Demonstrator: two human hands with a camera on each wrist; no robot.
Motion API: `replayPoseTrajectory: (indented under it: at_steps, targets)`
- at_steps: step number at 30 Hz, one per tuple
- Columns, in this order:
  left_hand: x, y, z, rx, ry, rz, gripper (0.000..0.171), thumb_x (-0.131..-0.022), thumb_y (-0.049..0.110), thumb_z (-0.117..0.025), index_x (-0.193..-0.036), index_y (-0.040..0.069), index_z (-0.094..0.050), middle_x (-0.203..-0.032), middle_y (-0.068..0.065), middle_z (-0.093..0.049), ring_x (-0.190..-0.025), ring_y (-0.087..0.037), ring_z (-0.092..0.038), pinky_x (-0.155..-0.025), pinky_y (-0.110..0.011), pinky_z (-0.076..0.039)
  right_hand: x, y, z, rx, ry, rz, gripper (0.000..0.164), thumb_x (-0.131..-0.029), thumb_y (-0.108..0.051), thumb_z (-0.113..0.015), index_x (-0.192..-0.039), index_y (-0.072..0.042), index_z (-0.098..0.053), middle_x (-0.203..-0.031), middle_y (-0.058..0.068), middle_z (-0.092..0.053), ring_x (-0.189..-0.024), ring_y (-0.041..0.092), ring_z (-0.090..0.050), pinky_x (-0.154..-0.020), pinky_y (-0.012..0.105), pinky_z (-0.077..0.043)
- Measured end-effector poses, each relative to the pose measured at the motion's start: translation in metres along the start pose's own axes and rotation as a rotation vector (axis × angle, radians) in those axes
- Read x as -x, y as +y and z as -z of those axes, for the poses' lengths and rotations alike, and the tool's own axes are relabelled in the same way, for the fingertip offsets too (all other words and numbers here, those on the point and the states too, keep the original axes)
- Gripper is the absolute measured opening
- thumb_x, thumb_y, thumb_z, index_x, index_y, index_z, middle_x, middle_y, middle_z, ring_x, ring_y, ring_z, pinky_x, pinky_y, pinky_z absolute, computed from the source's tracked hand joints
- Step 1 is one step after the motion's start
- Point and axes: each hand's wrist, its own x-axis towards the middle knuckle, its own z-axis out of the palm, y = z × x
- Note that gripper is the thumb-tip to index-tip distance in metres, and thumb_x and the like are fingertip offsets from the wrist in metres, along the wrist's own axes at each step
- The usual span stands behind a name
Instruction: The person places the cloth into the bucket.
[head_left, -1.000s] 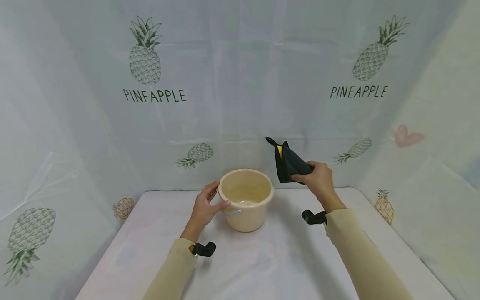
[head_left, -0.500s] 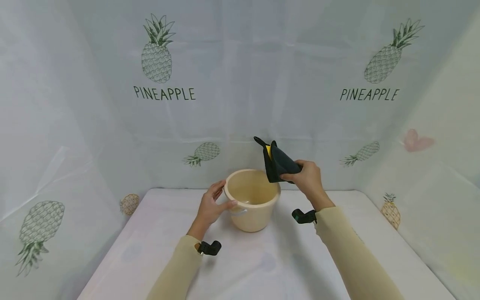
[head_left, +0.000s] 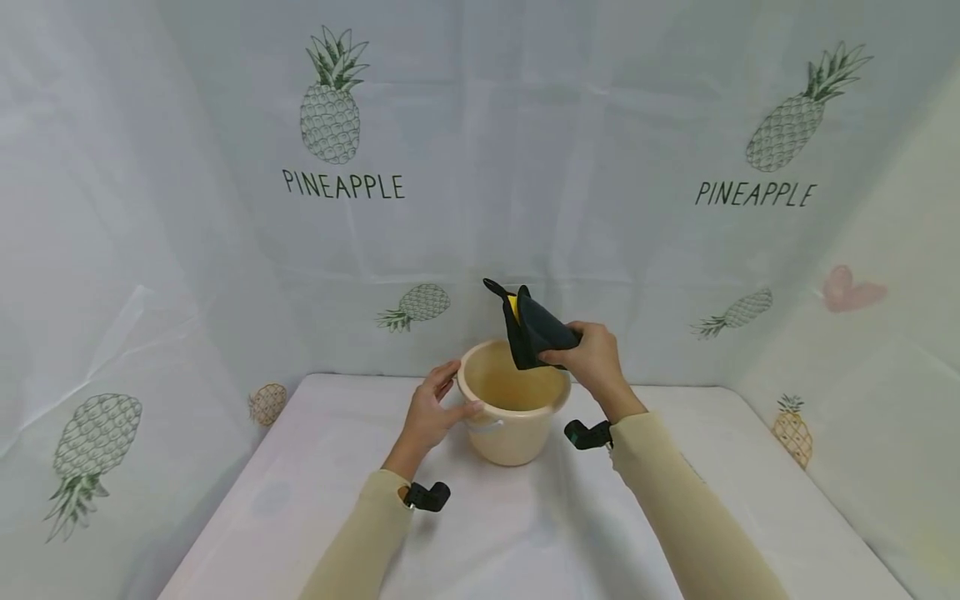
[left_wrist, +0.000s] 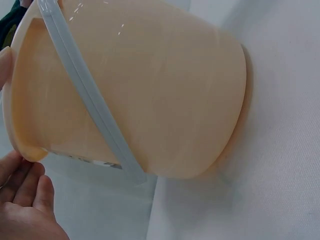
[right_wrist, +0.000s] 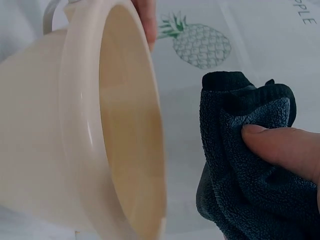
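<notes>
A cream plastic bucket (head_left: 510, 437) stands upright on the table, its pale handle (left_wrist: 92, 97) hanging down the side in the left wrist view. My left hand (head_left: 431, 417) holds the bucket at the left of its rim, thumb in front and fingers farther back. Above the right part of the bucket's mouth, my right hand (head_left: 596, 358) pinches a folded dark blue towel (head_left: 542, 329) with black edging, a black loop and a bit of yellow showing. The thumb presses on the towel (right_wrist: 250, 150) in the right wrist view; the fingers beneath are hidden.
A white cloth covers the table (head_left: 315, 450). Behind it hangs a pale curtain (head_left: 525, 167) printed with pineapples, with more of it along both sides. Each wrist wears a small black camera, such as the left one (head_left: 427, 497).
My right hand has carried the towel leftward from beside the bucket to over its mouth. The left hand keeps its hold on the rim, and the head view has shifted slightly.
</notes>
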Motion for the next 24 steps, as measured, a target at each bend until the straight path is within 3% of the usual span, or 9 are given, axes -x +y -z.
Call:
replayPoseTrajectory:
  at_steps: [7, 12, 20, 24]
  targets:
    - [0.000, -0.003, 0.001, 0.005, -0.004, -0.001, 0.084, -0.084, 0.007, -0.089, -0.156, -0.002, -0.046, -0.161, -0.017, -0.045, -0.152, -0.033, -0.037, -0.129, -0.046, -0.030, -0.003, -0.002, -0.011, 0.033, -0.030, 0.036, 0.056, -0.083, -0.020, -0.091, -0.129, 0.003, -0.070, -0.125, 0.024, -0.068, -0.113, 0.040, -0.062, -0.100, 0.053, -0.058]
    - [-0.002, -0.003, 0.001, 0.000, -0.014, -0.012, 0.084, -0.085, 0.005, -0.088, -0.156, -0.004, -0.045, -0.161, -0.019, -0.043, -0.152, -0.035, -0.036, -0.129, -0.048, -0.029, -0.009, -0.002, -0.012, 0.131, -0.078, 0.075, 0.054, -0.082, -0.022, -0.090, -0.126, 0.002, -0.071, -0.124, 0.024, -0.069, -0.113, 0.041, -0.062, -0.099, 0.053, -0.057]
    - [0.002, 0.017, 0.001, 0.012, -0.005, 0.018, 0.083, -0.083, -0.005, -0.085, -0.153, -0.013, -0.041, -0.160, -0.028, -0.041, -0.152, -0.042, -0.035, -0.128, -0.053, -0.028, -0.022, -0.007, -0.014, 0.259, -0.213, 0.103, 0.054, -0.079, -0.024, -0.092, -0.121, 0.005, -0.073, -0.116, 0.022, -0.072, -0.105, 0.037, -0.064, -0.095, 0.050, -0.061]
    - [0.001, 0.014, 0.001, 0.021, -0.009, 0.013, 0.083, -0.084, -0.004, -0.085, -0.154, -0.012, -0.041, -0.160, -0.027, -0.041, -0.152, -0.041, -0.035, -0.129, -0.052, -0.028, -0.028, -0.011, -0.016, 0.327, -0.309, 0.104, 0.052, -0.078, -0.023, -0.092, -0.117, 0.006, -0.075, -0.111, 0.019, -0.074, -0.100, 0.034, -0.067, -0.092, 0.048, -0.062]
